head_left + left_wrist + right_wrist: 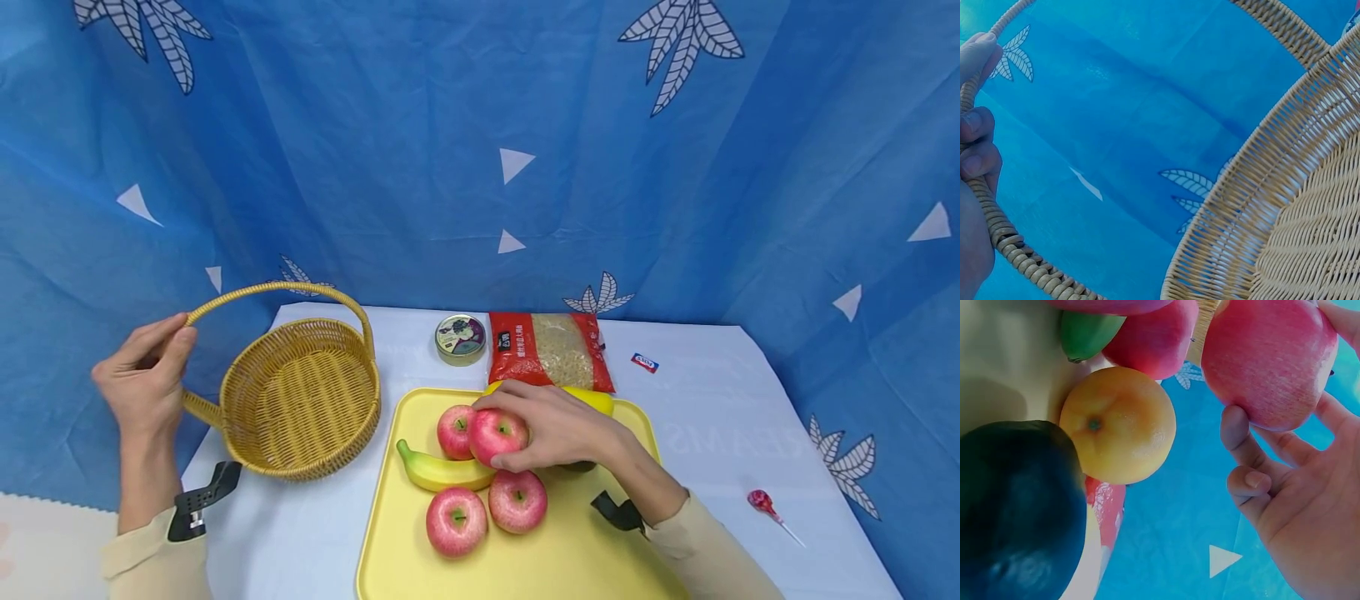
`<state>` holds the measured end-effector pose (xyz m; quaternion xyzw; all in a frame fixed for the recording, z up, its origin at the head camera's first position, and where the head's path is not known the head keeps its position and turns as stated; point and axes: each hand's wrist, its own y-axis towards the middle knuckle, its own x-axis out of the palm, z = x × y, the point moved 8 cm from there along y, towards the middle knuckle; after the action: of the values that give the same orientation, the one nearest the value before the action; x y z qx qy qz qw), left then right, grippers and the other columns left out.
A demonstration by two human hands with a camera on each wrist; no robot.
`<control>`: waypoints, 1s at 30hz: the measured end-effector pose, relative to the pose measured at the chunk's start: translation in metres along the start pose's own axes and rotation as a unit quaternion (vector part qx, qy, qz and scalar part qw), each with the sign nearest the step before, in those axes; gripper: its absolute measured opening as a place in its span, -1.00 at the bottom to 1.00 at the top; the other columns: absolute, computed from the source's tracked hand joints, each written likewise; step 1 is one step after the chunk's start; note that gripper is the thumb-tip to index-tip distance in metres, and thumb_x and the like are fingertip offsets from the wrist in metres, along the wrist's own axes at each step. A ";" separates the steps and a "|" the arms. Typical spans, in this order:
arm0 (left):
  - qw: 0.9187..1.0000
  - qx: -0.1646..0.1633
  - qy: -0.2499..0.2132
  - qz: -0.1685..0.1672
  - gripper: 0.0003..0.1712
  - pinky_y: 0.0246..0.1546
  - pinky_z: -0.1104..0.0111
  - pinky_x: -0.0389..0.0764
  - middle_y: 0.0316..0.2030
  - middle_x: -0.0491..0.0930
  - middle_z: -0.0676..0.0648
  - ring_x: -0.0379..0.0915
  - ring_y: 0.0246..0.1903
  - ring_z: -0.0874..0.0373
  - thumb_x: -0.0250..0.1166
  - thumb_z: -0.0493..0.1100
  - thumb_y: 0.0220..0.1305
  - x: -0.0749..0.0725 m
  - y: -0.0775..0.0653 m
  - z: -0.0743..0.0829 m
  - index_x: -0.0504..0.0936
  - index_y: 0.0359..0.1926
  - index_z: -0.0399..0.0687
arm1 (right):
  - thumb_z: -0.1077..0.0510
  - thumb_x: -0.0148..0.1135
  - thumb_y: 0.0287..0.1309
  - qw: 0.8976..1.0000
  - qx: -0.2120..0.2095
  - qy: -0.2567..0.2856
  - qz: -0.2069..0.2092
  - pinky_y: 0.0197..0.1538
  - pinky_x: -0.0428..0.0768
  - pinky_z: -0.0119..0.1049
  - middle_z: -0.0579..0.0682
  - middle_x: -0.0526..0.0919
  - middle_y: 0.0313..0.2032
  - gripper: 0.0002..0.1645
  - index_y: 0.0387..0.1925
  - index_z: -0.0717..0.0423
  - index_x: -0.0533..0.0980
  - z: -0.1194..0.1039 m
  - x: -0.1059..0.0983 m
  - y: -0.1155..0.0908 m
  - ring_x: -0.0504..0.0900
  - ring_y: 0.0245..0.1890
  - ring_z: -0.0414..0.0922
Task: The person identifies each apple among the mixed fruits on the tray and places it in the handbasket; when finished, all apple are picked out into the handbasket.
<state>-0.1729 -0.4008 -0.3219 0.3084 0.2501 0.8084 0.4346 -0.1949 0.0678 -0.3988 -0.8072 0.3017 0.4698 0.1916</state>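
Observation:
My left hand (146, 367) grips the handle (281, 286) of a woven basket (315, 408) on the left; whether the basket's base touches the table I cannot tell. In the left wrist view, curled fingers (979, 144) wrap round that handle. Over the yellow tray (592, 554), my right hand (558, 425) holds a red apple (498, 433) with thumb and fingers. The right wrist view shows the same apple (1269, 362) apart from an orange-yellow round fruit (1119, 425). Three more apples (457, 522) and a banana (446, 472) lie on the tray.
Partly hidden by my right hand are a yellow item (592, 400) and a dark rounded item (1019, 512). Behind the tray stand a round tin (460, 337) and a red pasta bag (551, 350). A small wrapped piece (645, 362) and a lollipop (761, 501) lie right.

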 end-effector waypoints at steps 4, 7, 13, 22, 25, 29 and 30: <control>1.000 0.003 0.006 -0.001 -0.75 -0.59 0.60 0.34 -0.39 0.74 -0.10 0.35 -0.61 0.25 0.36 -0.61 0.11 -0.002 -0.001 0.000 0.61 -0.15 -0.74 | -0.50 0.30 0.00 1.000 -0.002 -0.012 -0.001 -0.01 0.55 -0.18 -0.36 0.44 0.08 -0.26 0.25 -0.60 0.39 -0.004 0.000 0.005 0.48 -0.05 -0.32; 1.000 0.003 0.012 0.000 -0.74 -0.59 0.60 0.34 -0.40 0.74 -0.09 0.35 -0.61 0.25 0.36 -0.60 0.12 -0.004 0.000 -0.002 0.61 -0.15 -0.73 | -0.52 0.29 -0.01 1.000 -0.007 -0.020 0.001 0.01 0.53 -0.17 -0.36 0.44 0.09 -0.25 0.25 -0.60 0.39 -0.007 -0.001 0.009 0.47 -0.05 -0.33; 1.000 0.008 -0.012 -0.005 -0.74 -0.62 0.58 0.30 -0.41 0.74 -0.13 0.32 -0.64 0.24 0.36 -0.61 0.11 -0.002 0.002 -0.003 0.59 -0.16 -0.77 | -0.54 0.25 0.01 0.999 -0.020 -0.032 -0.005 -0.02 0.56 -0.24 -0.35 0.44 0.13 -0.23 0.28 -0.55 0.39 -0.012 0.000 0.018 0.48 -0.05 -0.33; 0.999 0.006 -0.031 0.004 -0.74 -0.62 0.57 0.28 -0.42 0.74 -0.15 0.31 -0.65 0.22 0.36 -0.63 0.08 -0.001 -0.001 -0.002 0.59 -0.19 -0.78 | -0.51 0.25 0.02 0.997 -0.053 -0.058 -0.010 -0.13 0.55 -0.36 -0.34 0.45 0.07 -0.23 0.29 -0.49 0.40 -0.019 0.001 0.033 0.51 -0.17 -0.37; 0.999 0.007 -0.035 0.002 -0.75 -0.63 0.56 0.26 -0.42 0.74 -0.15 0.30 -0.66 0.22 0.36 -0.63 0.08 -0.001 0.001 -0.003 0.58 -0.19 -0.79 | -0.50 0.27 0.02 0.996 -0.060 -0.064 -0.011 -0.15 0.55 -0.37 -0.32 0.46 0.07 -0.21 0.30 -0.46 0.41 -0.022 0.000 0.038 0.52 -0.21 -0.36; 0.999 0.009 -0.040 0.002 -0.74 -0.64 0.55 0.25 -0.43 0.74 -0.17 0.29 -0.66 0.22 0.37 -0.62 0.08 -0.002 0.002 -0.004 0.58 -0.19 -0.79 | -0.51 0.26 0.03 0.995 -0.069 -0.063 -0.017 -0.16 0.55 -0.36 -0.28 0.47 0.07 -0.19 0.31 -0.42 0.41 -0.026 -0.003 0.045 0.53 -0.20 -0.34; 0.999 0.009 -0.038 0.003 -0.73 -0.64 0.56 0.26 -0.43 0.74 -0.16 0.29 -0.67 0.22 0.39 -0.61 0.08 -0.003 0.001 -0.004 0.59 -0.19 -0.79 | -0.52 0.25 0.04 0.995 -0.071 -0.063 -0.019 -0.17 0.56 -0.36 -0.28 0.47 0.07 -0.18 0.32 -0.41 0.41 -0.027 -0.003 0.047 0.53 -0.20 -0.33</control>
<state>-0.1755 -0.4045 -0.3246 0.3435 0.2399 0.7950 0.4386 -0.2101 0.0175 -0.3843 -0.7932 0.2397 0.5361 0.1610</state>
